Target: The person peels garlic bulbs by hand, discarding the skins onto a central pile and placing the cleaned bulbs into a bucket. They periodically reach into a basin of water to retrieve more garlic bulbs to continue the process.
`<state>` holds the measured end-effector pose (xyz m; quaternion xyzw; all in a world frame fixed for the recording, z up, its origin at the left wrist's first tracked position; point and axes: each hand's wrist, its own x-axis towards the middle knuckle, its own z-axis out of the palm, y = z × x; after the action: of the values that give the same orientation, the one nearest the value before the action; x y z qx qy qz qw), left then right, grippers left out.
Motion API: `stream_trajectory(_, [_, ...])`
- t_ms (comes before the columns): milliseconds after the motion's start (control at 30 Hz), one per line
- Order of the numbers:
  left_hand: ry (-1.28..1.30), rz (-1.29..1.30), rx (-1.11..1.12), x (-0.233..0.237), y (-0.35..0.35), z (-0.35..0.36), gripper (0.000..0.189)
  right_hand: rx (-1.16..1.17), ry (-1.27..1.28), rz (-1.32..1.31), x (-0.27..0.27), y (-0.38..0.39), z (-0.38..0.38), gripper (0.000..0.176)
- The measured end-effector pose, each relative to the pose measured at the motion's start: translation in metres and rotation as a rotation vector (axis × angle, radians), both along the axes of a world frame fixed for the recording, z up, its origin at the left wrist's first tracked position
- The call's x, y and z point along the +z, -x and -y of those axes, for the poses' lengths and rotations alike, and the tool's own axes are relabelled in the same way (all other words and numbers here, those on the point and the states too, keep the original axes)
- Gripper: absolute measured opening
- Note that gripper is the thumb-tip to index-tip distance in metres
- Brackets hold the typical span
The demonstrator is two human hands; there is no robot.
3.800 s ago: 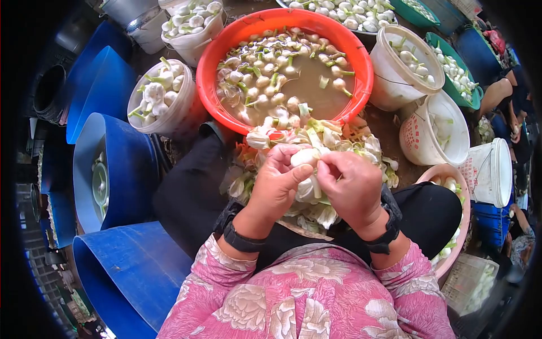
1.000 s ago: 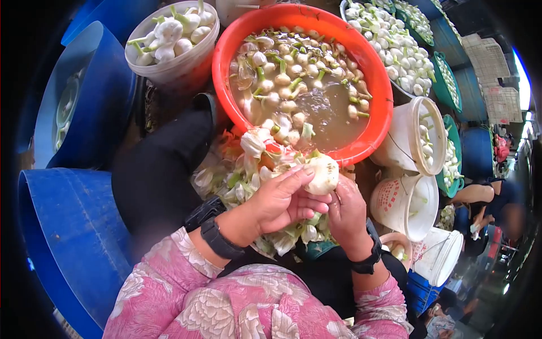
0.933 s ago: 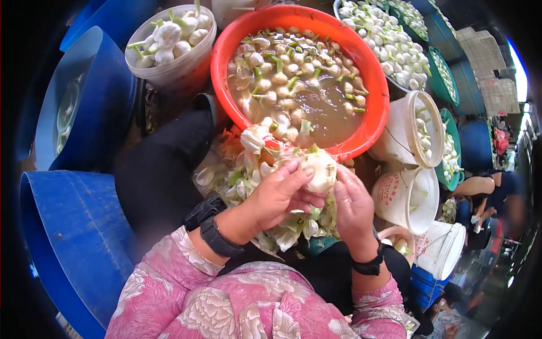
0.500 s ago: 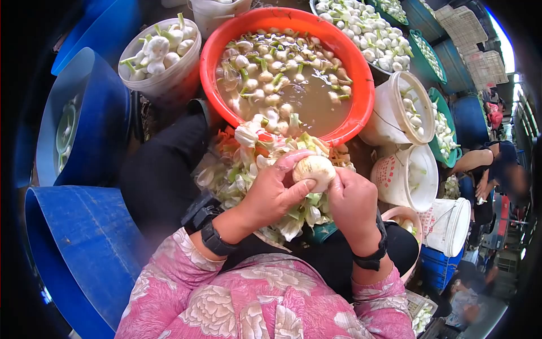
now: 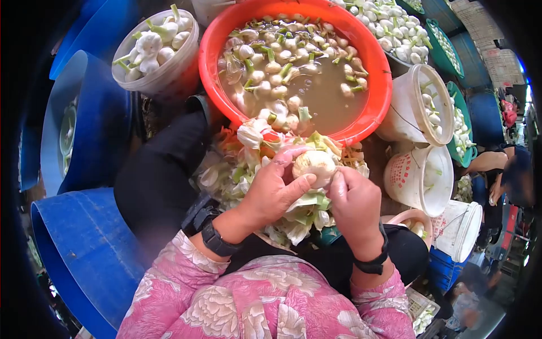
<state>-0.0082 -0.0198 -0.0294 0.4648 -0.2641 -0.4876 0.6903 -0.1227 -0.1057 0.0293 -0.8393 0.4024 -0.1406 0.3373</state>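
A pale, rounded garlic bulb point(image 5: 314, 168) is held over a heap of leafy garlic peelings point(image 5: 237, 175). My left hand point(image 5: 275, 189) grips it from the left, thumb along its lower side and fingers over the top. My right hand point(image 5: 358, 200) is closed at the bulb's right edge, thumb and forefinger pinched against it; any bit of skin between them is hidden. Just beyond, a red basin point(image 5: 384, 85) holds murky water with many garlic bulbs, some with green stems.
A white bucket point(image 5: 186, 62) of garlic stands at the upper left. Large blue tubs point(image 5: 84, 237) line the left side. White buckets point(image 5: 403, 104) stand on the right, near green baskets point(image 5: 460, 124) of garlic. Another person's hand point(image 5: 497, 189) shows at the far right.
The view has shifted slightly, so the basin and right-hand buckets sit further right. My right fingers have shifted a little at the bulb's edge; the bulb stays in my left hand.
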Motion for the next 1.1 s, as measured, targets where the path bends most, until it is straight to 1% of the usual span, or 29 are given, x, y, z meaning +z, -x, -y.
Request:
stream_trajectory(33, [-0.034, -0.098, -0.064, 0.002, -0.005, 0.0, 0.044, -0.061, -0.166, 0.055, 0.0, 0.001, 0.006, 0.012])
stream_trajectory(100, [-0.101, -0.292, -0.186, 0.006, -0.017, 0.0, 0.041, -0.088, -0.035, -0.006, -0.009, 0.01, 0.023, 0.013])
stream_trajectory(133, [-0.051, -0.398, -0.166, 0.008, -0.018, 0.001, 0.04, -0.102, 0.03, -0.034, -0.017, 0.016, 0.034, 0.014])
stream_trajectory(200, [0.054, -0.607, -0.129, 0.014, -0.019, 0.002, 0.038, -0.189, 0.02, -0.214, -0.033, 0.026, 0.06, 0.015])
stream_trajectory(233, [0.011, -0.736, -0.07, 0.017, -0.017, 0.002, 0.038, -0.085, 0.017, -0.398, -0.033, 0.032, 0.065, 0.018])
stream_trajectory(267, [0.021, -0.727, -0.094, 0.016, -0.019, 0.003, 0.038, -0.107, -0.163, -0.246, -0.032, 0.038, 0.063, 0.018])
stream_trajectory(300, [0.028, -0.722, -0.113, 0.011, -0.021, 0.002, 0.038, -0.122, -0.346, -0.098, -0.004, 0.022, 0.046, 0.018])
stream_trajectory(333, [0.023, -0.726, -0.129, 0.007, -0.019, -0.002, 0.038, -0.137, -0.539, 0.042, 0.011, 0.015, 0.028, 0.019])
stream_trajectory(367, [-0.04, -0.774, -0.103, 0.008, -0.017, -0.002, 0.039, -0.048, -0.526, 0.047, 0.013, 0.016, 0.018, 0.019])
stream_trajectory(467, [0.142, -0.869, -0.35, -0.002, -0.017, -0.006, 0.04, 0.083, -0.381, 0.187, -0.007, 0.024, 0.017, 0.019])
stream_trajectory(500, [0.167, -0.868, -0.389, -0.004, -0.018, -0.007, 0.041, 0.076, -0.558, 0.101, 0.003, 0.026, 0.015, 0.016])
stream_trajectory(567, [0.211, -0.874, -0.468, -0.006, -0.017, -0.01, 0.042, 0.098, -0.395, 0.146, 0.006, 0.026, 0.005, 0.013])
stream_trajectory(667, [-0.087, -0.612, -0.167, 0.019, -0.01, -0.011, 0.044, 0.115, -0.189, 0.218, 0.008, 0.032, 0.002, 0.01])
stream_trajectory(700, [-0.025, -0.533, -0.217, 0.017, -0.013, -0.013, 0.044, 0.116, -0.135, 0.243, 0.008, 0.034, 0.001, 0.01])
stream_trajectory(800, [-0.1, -0.251, -0.232, 0.025, -0.01, -0.014, 0.044, 0.232, 0.107, 0.251, 0.011, 0.038, -0.005, 0.009])
stream_trajectory(900, [-0.06, -0.436, -0.255, 0.029, -0.009, -0.015, 0.044, 0.256, 0.054, 0.284, 0.014, 0.035, -0.011, 0.008])
stream_trajectory(1000, [0.021, -0.453, -0.443, 0.02, -0.007, -0.015, 0.042, 0.131, 0.424, 0.12, -0.001, 0.029, 0.0, 0.007])
stream_trajectory(1033, [-0.007, -0.503, -0.423, 0.023, -0.003, -0.016, 0.043, 0.095, 0.493, 0.041, -0.009, 0.028, 0.007, 0.007])
stream_trajectory(1067, [-0.022, -0.39, -0.383, 0.014, -0.001, -0.015, 0.042, 0.144, 0.704, -0.083, -0.027, 0.032, 0.019, 0.009])
stream_trajectory(1100, [-0.041, -0.492, -0.373, 0.021, 0.0, -0.014, 0.044, 0.187, 0.715, -0.28, -0.043, 0.04, 0.029, 0.008])
